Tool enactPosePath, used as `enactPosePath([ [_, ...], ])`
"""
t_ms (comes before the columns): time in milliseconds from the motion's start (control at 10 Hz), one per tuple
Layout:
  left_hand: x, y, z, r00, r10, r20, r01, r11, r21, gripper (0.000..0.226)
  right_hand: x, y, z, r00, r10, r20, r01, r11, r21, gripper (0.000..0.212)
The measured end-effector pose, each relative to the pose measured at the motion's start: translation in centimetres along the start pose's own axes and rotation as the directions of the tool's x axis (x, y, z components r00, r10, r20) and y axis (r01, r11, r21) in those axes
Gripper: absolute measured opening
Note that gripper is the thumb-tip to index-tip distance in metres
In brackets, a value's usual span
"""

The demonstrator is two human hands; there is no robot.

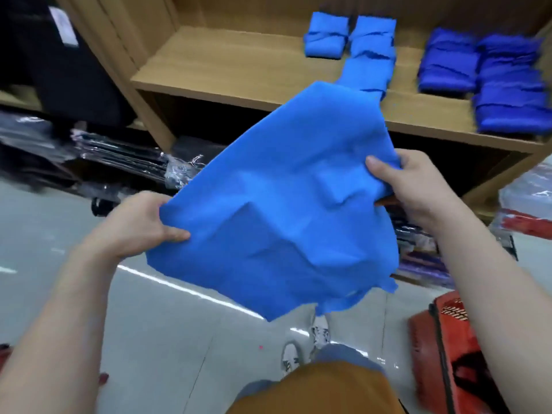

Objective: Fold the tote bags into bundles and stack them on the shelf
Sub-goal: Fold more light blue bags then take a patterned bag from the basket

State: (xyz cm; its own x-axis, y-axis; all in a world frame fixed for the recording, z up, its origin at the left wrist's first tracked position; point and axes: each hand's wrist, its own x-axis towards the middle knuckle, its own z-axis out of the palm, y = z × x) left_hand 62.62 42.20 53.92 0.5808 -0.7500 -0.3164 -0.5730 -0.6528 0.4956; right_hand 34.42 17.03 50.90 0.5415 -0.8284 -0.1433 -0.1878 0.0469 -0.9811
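Holding a light-blue tote bag (pixel 283 204) spread open at frame centre, the person had it up in the air over the grey floor (pixel 167 318), below and in front of the wooden shelf (pixel 239 67), not resting on it. Left hand (pixel 140 225), centre left, pinched the bag's left edge: thumb lay on top of the cloth, the other fingers were hidden under it. Right hand (pixel 418 186), centre right, gripped the bunched right edge, thumb over the fabric and fingers curled round behind. The cloth was creased, with its lower corner hanging toward the shoes (pixel 319 330) at bottom centre.

On the shelf board at upper right sat light-blue bundles (pixel 327 35) in two side-by-side piles; the right pile ran down toward the held bag's top, and whether they touched couldn't be told. Further right, dark-blue bundles (pixel 448 61) were stacked in two piles, close to the light ones. A red basket (pixel 448 354) stood on the floor at lower right. Plastic-wrapped dark goods (pixel 119 153) lay at centre left, blurred.
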Motion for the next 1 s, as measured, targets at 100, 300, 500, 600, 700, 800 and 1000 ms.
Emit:
enactPosePath([
  [100, -0.3, -5.5, 0.6, 0.952, -0.290, -0.095, 0.156, 0.732, -0.663, 0.018, 3.2, -1.4, 2.3, 0.994, 0.048, 0.100, -0.063, 0.985, 0.158, 0.013],
  [300, -0.7, -8.1, 4.3, 0.917, -0.391, 0.080, 0.214, 0.311, -0.926, 0.020, 10.0, -4.2, 6.6, 0.949, 0.114, 0.295, -0.225, 0.900, 0.374, 0.014],
  [500, 3.2, -4.9, 1.0, 0.778, -0.559, -0.286, 0.279, 0.716, -0.640, 0.023, 15.2, -7.1, 7.9, 0.898, 0.051, 0.437, -0.135, 0.978, 0.161, 0.011],
  [600, 4.9, -4.2, -2.3, 0.753, -0.517, -0.407, 0.211, 0.775, -0.595, 0.019, 17.6, -9.7, 7.4, 0.868, -0.018, 0.497, -0.049, 0.991, 0.121, 0.015],
  [700, 6.4, -3.9, -6.2, 0.803, -0.444, -0.397, 0.037, 0.702, -0.711, 0.037, 19.9, -12.2, 7.1, 0.878, -0.114, 0.465, 0.032, 0.983, 0.182, 0.021],
  [800, 8.5, -2.7, -9.8, 0.836, -0.415, -0.360, -0.179, 0.414, -0.893, 0.026, 21.3, -14.1, 7.8, 0.905, -0.261, 0.336, 0.164, 0.943, 0.290, 0.031],
  [1000, 14.1, -3.1, -16.1, 0.914, -0.184, -0.361, -0.362, 0.028, -0.932, 0.046, 21.2, -16.3, 11.3, 0.869, -0.495, -0.004, 0.442, 0.773, 0.455, 0.026],
])
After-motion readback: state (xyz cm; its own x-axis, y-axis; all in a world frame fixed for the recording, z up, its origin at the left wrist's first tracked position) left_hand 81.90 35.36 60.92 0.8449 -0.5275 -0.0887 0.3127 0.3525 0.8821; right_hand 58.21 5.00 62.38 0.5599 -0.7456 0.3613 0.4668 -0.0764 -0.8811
